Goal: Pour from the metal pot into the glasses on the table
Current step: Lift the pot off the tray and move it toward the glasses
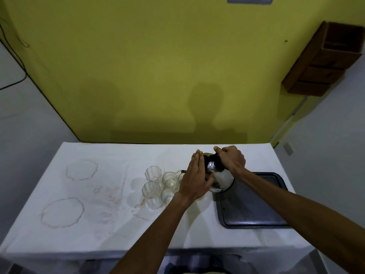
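Observation:
The metal pot [221, 177] is tilted to the left over the cluster of clear glasses [153, 173] on the white table [98, 194]. My right hand [231, 158] grips its dark handle at the top. My left hand [196, 178] lies flat against the pot's left side, fingers pointing away from me. It hides the pot's lip and part of the nearest glass [180, 175]. Several glasses stand close together just left of the pot; two of them [169, 179] seem to hold clear liquid.
A dark metal tray [250, 206] lies on the table's right part, under and behind the pot. Brownish ring stains [82, 170] mark the tablecloth on the left. A yellow wall rises behind the table, with a wooden shelf [324, 62] at the upper right.

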`<state>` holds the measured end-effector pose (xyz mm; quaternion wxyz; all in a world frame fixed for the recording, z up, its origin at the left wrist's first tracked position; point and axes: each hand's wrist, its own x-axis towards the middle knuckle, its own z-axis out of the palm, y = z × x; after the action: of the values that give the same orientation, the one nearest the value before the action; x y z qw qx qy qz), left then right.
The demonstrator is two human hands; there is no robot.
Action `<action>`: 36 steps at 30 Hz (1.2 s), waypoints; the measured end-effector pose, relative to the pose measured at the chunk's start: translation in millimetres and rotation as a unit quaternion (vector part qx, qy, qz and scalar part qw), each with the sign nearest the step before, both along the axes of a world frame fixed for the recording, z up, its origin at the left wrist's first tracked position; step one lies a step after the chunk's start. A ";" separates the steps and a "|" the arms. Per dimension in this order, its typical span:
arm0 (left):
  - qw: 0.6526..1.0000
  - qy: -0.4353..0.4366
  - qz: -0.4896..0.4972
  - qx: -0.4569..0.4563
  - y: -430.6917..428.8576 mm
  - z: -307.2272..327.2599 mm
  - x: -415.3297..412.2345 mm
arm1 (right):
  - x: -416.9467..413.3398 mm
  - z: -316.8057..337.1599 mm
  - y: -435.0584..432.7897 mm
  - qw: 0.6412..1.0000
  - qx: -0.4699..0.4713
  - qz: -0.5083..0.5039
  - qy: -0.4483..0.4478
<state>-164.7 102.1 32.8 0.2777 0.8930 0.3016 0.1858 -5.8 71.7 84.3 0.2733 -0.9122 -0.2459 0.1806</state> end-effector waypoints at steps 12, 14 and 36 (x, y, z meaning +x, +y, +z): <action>1.000 -0.004 0.000 -0.004 -0.8 4.4 2.2 | 3.1 1.7 -0.2 1.000 0.000 0.001 -0.010; 1.000 -0.004 0.000 -0.005 -1.2 5.1 2.6 | 3.4 1.9 -0.5 1.000 0.001 0.000 -0.011; 0.999 -0.004 -0.036 0.037 -8.4 14.7 4.0 | 6.7 -27.2 -19.5 0.986 0.082 -0.051 0.137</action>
<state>-160.7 93.7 47.5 0.2520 0.9122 0.2612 0.1900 0.9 52.2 57.1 0.3872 -0.8646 -0.1734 0.2692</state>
